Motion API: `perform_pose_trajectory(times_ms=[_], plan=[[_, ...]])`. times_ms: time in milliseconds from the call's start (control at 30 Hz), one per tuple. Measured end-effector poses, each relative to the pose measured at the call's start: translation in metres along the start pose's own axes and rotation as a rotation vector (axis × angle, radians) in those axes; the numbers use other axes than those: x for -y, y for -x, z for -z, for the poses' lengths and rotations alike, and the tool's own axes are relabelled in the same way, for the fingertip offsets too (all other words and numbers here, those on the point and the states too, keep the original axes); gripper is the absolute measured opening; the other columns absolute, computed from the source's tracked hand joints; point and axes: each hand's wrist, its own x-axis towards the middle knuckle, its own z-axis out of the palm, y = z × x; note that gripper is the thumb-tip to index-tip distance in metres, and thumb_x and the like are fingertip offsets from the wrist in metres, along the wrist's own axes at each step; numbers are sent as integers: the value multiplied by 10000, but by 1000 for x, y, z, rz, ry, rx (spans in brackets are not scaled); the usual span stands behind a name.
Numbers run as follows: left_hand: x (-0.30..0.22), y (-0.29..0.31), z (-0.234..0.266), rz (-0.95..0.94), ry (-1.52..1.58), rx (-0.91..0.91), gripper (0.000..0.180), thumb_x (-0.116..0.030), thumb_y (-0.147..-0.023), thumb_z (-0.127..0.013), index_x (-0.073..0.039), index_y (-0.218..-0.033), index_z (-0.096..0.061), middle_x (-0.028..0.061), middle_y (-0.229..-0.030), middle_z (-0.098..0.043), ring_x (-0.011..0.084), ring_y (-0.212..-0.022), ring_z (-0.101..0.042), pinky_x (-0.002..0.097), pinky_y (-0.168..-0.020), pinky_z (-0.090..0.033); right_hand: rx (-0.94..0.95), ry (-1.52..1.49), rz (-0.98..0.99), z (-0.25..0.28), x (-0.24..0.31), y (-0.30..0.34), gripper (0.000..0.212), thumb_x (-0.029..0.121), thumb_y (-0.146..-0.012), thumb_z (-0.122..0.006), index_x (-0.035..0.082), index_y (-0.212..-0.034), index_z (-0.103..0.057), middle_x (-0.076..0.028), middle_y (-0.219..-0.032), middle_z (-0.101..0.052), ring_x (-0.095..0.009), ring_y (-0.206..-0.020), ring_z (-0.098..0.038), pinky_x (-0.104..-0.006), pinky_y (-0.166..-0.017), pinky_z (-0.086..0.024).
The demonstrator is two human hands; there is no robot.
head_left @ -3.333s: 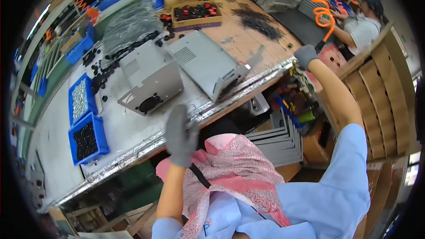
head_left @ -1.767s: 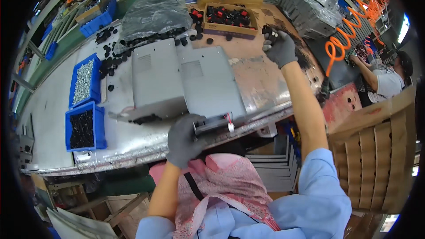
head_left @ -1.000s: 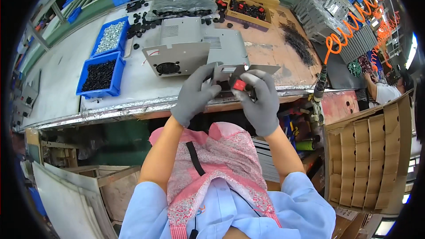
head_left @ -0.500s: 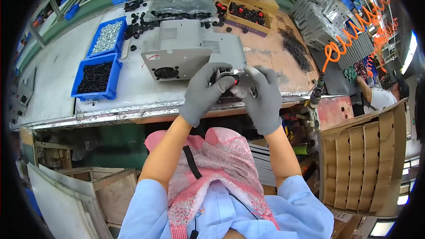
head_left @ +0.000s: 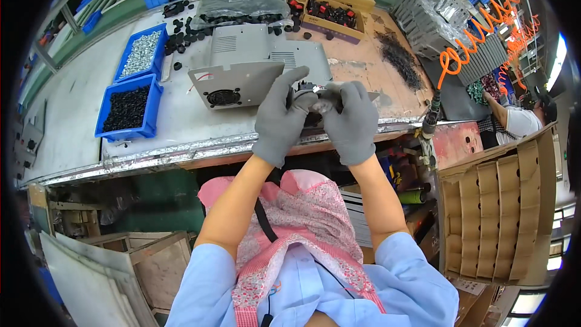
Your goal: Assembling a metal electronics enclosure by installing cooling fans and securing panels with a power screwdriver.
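My left hand [head_left: 281, 120], in a grey glove, is closed around a small black part [head_left: 307, 87] at the bench's front edge. My right hand [head_left: 351, 124], gloved alike, pinches at the same part from the other side. Fingers cover most of it, so its exact kind does not show. Just behind my hands stands a grey metal housing [head_left: 241, 44]. Its front panel [head_left: 251, 82] carries a round black fan [head_left: 222, 97] and short red wires.
To the left are a blue bin of black screws [head_left: 126, 109] and a blue bin of silver hardware [head_left: 141, 54]. A carton of black and red parts [head_left: 331, 14] sits behind. An air screwdriver [head_left: 431, 118] hangs at right from an orange coiled hose [head_left: 451, 60], above a divided cardboard box [head_left: 490, 212].
Both hands have turned and drawn closer together around the black part. A red bit visible on it before is now hidden. The view has shifted slightly.
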Motion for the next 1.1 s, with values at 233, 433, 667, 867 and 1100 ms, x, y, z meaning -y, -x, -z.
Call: perform_pose_trajectory(times_ms=[233, 433, 667, 867, 1100], plan=[[-4, 28, 33, 185, 286, -81, 478, -274, -875, -660, -14, -1251, -521, 62, -988, -610, 126, -859, -593, 243, -761, -486, 52, -389, 28, 6, 12, 18, 456, 147, -821, -694, 37, -1222, -507, -151, -1129, -539, -236, -902, -630, -333, -750, -514], [-51, 54, 50, 567, 586, 227, 573, -324, -858, -663, 31, -1261, -463, 51, -976, -583, 110, -903, -565, 268, -815, -478, 150, -932, 181, -10, 49, 19, 534, 273, -896, -621, -14, -1303, -430, -220, -1328, -457, -305, -1169, -552, -370, -933, -483], [-50, 53, 74, 334, 445, 27, 459, -224, -870, -671, 1, -1231, -497, 46, -1047, -588, 105, -930, -582, 269, -797, -505, 197, -505, 247, -25, 61, 17, 442, 359, -881, -611, 61, -1202, -552, -181, -1199, -542, -337, -1025, -585, -376, -826, -496], [-42, 53, 98, 146, 144, -83, 412, -94, -830, -704, -22, -1199, -536, 48, -1035, -629, 121, -896, -612, 276, -797, -514, 366, -622, 161, -34, 66, 16, 465, 308, -862, -641, 81, -1257, -548, -137, -1024, -556, -272, -826, -585, -330, -698, -487], [-47, 58, 124, -22, -385, -26, 388, -19, -806, -673, -23, -1175, -554, 74, -1055, -655, 168, -906, -649, 280, -773, -519, 449, -571, 279, -59, 66, 10, 509, 238, -792, -713, 81, -1246, -547, -100, -945, -551, -225, -762, -578, -307, -653, -473]])
